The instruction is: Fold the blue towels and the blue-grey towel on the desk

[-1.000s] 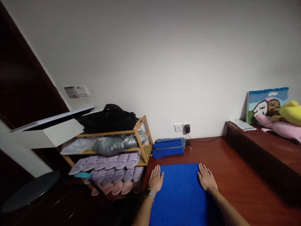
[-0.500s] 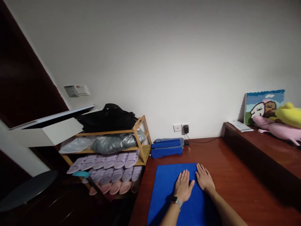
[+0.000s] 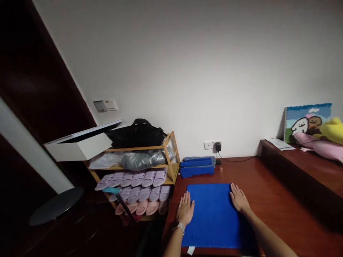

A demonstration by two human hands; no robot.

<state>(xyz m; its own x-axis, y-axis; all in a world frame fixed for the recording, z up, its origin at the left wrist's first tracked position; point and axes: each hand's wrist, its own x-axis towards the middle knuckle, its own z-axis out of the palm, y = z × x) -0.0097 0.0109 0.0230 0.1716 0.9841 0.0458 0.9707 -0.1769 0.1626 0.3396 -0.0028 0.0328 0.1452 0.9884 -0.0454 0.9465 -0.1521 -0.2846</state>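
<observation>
A blue towel lies flat on the reddish-brown wooden table, with a small white tag at its near edge. My left hand, a watch on its wrist, rests at the towel's left edge with its fingers stretched out. At the far right corner of the towel, my right hand lies flat, fingers extended over the edge. Neither hand grips anything. Beyond the towel sit folded blue and grey cloths against the wall.
Left of the table stands a wooden shoe rack with rows of slippers, a black bag and a white box. A plugged-in adapter trails a cable. On the raised ledge at right lie plush toys and a picture.
My left hand has moved left from the middle of the towel to its left edge. The right hand stays by the far right corner. The view has shifted slightly left, and the towel's near edge now shows.
</observation>
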